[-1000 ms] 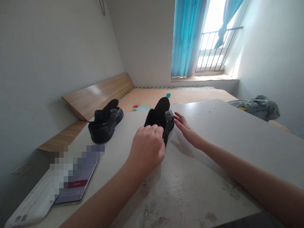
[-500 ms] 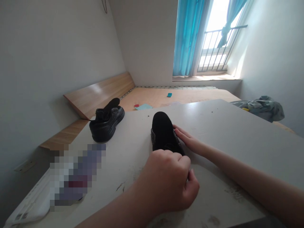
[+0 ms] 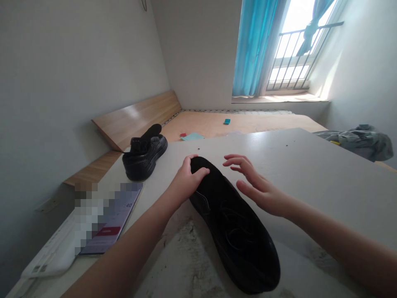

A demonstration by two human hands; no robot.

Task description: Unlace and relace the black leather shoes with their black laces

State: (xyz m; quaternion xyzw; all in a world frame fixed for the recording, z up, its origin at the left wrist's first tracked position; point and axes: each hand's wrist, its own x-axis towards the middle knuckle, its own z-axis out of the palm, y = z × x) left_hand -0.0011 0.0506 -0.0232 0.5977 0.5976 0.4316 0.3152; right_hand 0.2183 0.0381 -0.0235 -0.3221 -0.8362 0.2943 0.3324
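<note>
A black lace-up shoe (image 3: 245,244) lies slanted on the white table, its rounded toe toward me at the lower right. A dark padded flap (image 3: 206,167) makes up its far end; whether it is the tongue or the insole I cannot tell. My left hand (image 3: 189,178) grips this flap, thumb on top and fingers over the far left edge. Just right of the shoe, my right hand (image 3: 259,188) hovers with its fingers apart, holding nothing. A second black shoe (image 3: 144,155) stands at the table's far left, a similar flap sticking up from it.
A phone-like screen (image 3: 108,231), partly blurred out, lies at the left beside a white plastic object (image 3: 52,258). Dark smudges mark the white table (image 3: 310,165). Beyond its far edge is a bed board (image 3: 263,122), with grey cloth (image 3: 359,140) at the right.
The worked shoe now shows its full length, toe toward me. My left hand has moved from its near part to the flap at the far end. My right hand has come off its side and opened.
</note>
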